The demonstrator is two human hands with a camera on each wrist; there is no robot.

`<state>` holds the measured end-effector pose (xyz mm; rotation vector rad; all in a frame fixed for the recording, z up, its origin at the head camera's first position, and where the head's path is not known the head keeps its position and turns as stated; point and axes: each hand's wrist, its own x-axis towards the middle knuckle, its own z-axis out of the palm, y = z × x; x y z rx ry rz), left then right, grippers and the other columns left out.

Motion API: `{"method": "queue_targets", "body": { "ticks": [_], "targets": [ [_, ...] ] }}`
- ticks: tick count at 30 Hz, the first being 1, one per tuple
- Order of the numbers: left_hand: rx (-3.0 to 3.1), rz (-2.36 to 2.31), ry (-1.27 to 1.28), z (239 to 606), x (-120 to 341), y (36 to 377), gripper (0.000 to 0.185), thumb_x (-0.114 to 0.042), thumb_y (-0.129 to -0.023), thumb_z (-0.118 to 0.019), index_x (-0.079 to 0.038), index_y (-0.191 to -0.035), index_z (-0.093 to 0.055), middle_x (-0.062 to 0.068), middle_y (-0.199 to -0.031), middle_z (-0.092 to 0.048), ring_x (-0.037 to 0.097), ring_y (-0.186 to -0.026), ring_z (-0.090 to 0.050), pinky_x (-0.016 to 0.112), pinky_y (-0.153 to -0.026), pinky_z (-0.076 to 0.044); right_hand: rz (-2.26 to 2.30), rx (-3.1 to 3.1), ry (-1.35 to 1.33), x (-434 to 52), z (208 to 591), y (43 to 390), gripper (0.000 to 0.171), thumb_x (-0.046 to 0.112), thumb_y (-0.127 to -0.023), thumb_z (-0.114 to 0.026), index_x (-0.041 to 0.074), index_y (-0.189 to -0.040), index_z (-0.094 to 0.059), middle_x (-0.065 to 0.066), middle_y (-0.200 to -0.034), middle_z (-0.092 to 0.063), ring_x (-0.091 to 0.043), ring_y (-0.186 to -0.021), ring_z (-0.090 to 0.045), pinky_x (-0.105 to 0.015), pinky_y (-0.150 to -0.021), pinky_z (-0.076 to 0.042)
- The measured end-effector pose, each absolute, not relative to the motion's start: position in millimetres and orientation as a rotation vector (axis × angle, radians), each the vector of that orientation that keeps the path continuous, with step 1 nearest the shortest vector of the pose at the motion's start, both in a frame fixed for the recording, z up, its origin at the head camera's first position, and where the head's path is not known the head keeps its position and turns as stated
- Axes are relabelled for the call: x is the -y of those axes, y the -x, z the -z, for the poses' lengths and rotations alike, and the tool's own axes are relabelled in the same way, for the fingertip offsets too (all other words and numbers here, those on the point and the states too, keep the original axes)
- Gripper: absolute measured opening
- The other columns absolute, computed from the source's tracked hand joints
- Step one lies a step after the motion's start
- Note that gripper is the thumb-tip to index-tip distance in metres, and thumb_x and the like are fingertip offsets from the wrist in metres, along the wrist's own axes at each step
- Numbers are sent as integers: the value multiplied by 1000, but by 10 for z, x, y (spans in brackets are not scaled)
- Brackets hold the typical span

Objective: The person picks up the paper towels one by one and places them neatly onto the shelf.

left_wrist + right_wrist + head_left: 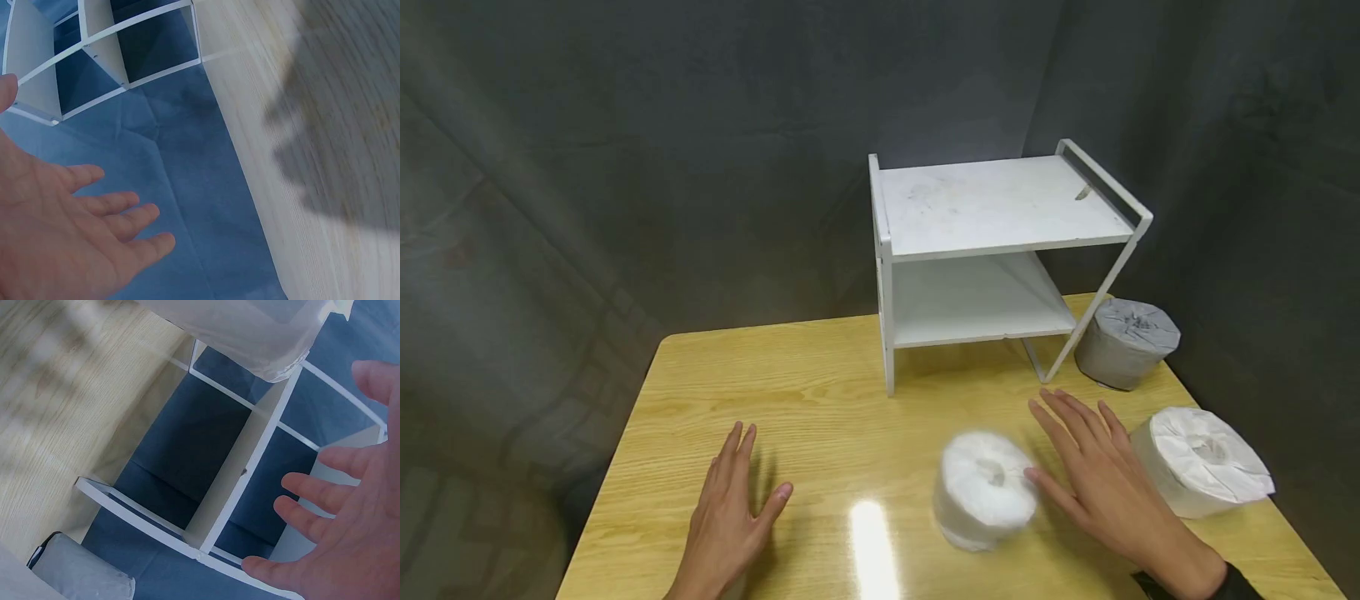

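Hands rest spread on the bench (820,375), fingers released, grasping nothing: left hand (726,517) near left; right hand (1101,479) just right of the blurred white roll (985,492), thumb touching it.

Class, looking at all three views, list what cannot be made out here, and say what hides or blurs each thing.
- Middle roll, head view: motion-blurred; whether the right hand touches it is unclear.
- Grey roll, right wrist view: cut off by the bottom edge.
- White shelf, left wrist view: cut off by the top edge.
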<state>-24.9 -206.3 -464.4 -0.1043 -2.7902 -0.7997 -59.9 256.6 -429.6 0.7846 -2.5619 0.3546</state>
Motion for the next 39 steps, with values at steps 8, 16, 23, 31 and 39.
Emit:
{"method": "queue_targets", "body": {
  "ticks": [8, 16, 23, 31, 39],
  "targets": [
    [2805, 837, 97, 4622, 2056, 246, 87, -44, -102, -69, -5, -167, -27, 28, -171, -23, 60, -148, -30, 80, -111, -30, -354, 2560, -789, -2554, 4292, 587, 78, 64, -109, -39, 4, -160, -45, -22, -161, -45, -44, -144, -42, -55, -132, -6],
    [2824, 817, 90, 4605, 2052, 234, 86, -43, -103, -67, -5, -167, -25, 28, -172, -21, 60, -147, -33, 84, -100, -40, -364, 2554, -795, -2546, 4298, 583, 79, 64, -110, -36, 3, -158, -46, -22, -160, -46, -45, -143, -43, -56, -132, -5],
    [2821, 819, 82, 4602, 2049, 228, 85, -43, -103, -67, -5, -167, -25, 28, -172, -21, 60, -148, -33, 84, -101, -39, -364, 2549, -796, -2540, 4296, 585, 79, 64, -110, -34, 2, -158, -47, -22, -159, -47, -43, -143, -43, -56, -132, -6],
    [2824, 837, 78, 4601, 2029, 236, 85, -43, -104, -66, -6, -168, -24, 26, -172, -20, 58, -149, -31, 84, -100, -40, -363, 2550, -802, -2535, 4293, 585, 79, 64, -110, -34, 2, -157, -47, -22, -159, -48, -43, -144, -43, -55, -132, -5],
    [2817, 855, 84, 4607, 1998, 238, 84, -42, -104, -66, -6, -168, -25, 25, -173, -21, 58, -149, -32, 85, -99, -40, -355, 2549, -815, -2521, 4291, 569, 79, 64, -110, -34, 3, -159, -46, -21, -159, -48, -43, -143, -44, -51, -132, -3]
  ]
}}
